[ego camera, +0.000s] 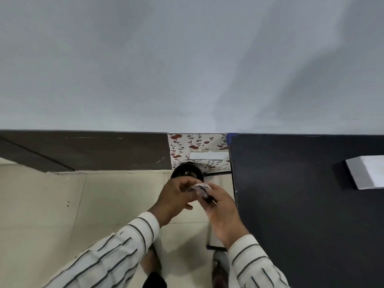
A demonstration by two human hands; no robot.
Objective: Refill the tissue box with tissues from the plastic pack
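Observation:
My left hand (176, 196) and my right hand (223, 213) meet in front of me over the floor. Both pinch a small crumpled piece of plastic wrap (201, 189), whitish pink with a dark part. It is scrunched and mostly hidden by my fingers. A white and grey box (365, 172), which may be the tissue box, lies on the dark table (301, 204) at the far right, well apart from both hands. No loose tissues are in view.
A round black bin (187, 171) stands on the tiled floor (62, 204) just beyond my hands. Behind it is a floral panel (180, 146) against the grey wall. The table's edge runs close beside my right hand. My feet show below.

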